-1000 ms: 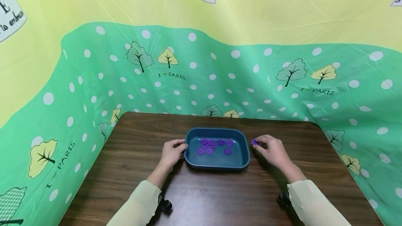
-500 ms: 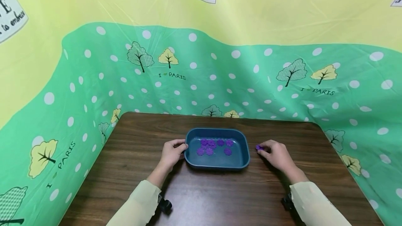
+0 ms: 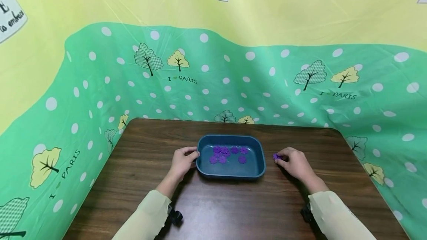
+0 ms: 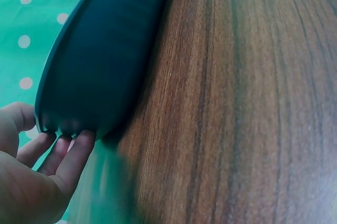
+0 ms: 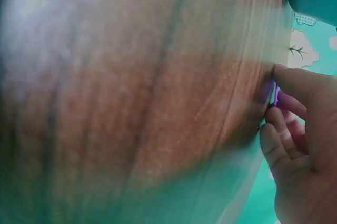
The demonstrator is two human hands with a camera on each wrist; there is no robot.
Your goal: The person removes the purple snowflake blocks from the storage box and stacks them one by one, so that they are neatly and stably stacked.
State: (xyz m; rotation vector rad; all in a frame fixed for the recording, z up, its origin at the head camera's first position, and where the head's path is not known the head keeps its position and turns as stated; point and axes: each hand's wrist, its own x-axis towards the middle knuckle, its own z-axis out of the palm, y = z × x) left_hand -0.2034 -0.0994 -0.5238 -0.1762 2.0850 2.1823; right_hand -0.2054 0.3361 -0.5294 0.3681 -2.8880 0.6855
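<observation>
So compared with a second ago, the right hand (image 3: 295,163) and its purple piece (image 3: 276,156) have slid a bit further right, away from the tray (image 3: 230,175). Left hand (image 3: 181,161) and tray look pretty much parked.

Right thumb and fingers have the piece in a narrow pinch, just right of the tray, right of center in the head view. Left thumb is over the tray's rim, fingers underneath on the outside, at its left end.

What could go wrong, imo: the piece is tiny and sits right at the fingertips, so a loose pinch could drop it or send it skidding over the table (image 3: 230,210). And if the left hand tugs or tips that end, the purple flowers (image 3: 242,159) inside would probably slide around.

Hard to make out: the fingers cover most of the pinched piece, so I can't tell its full shape or whether it's touching the wood. Right wrist view is blurry and shows only a purple sliver; the tray's cut off upper right there. The flowers upper left in the tray bunch together, so don't trust my count.
</observation>
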